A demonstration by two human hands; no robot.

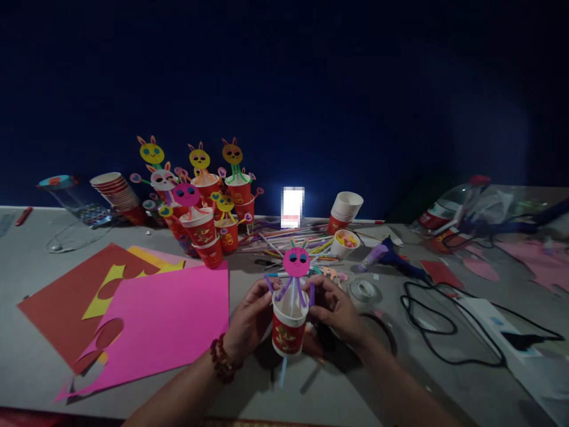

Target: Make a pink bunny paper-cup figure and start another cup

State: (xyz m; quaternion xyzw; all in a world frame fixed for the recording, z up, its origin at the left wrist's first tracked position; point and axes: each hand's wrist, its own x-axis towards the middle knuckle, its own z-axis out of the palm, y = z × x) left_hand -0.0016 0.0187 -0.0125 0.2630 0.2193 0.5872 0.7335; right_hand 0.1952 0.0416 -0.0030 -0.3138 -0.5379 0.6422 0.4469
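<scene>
Head view: grasping 1 red paper cup between left hand and right hand, 1 pink rabbit face above.

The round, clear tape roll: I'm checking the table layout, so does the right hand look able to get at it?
Probably yes: the tape roll lies just beside the right hand with no object visible between, though that hand seems busy at the red-and-white paper cup.

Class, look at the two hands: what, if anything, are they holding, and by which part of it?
A red paper cup, held between the left hand and the right hand by its upper sides, near the rim.
</scene>
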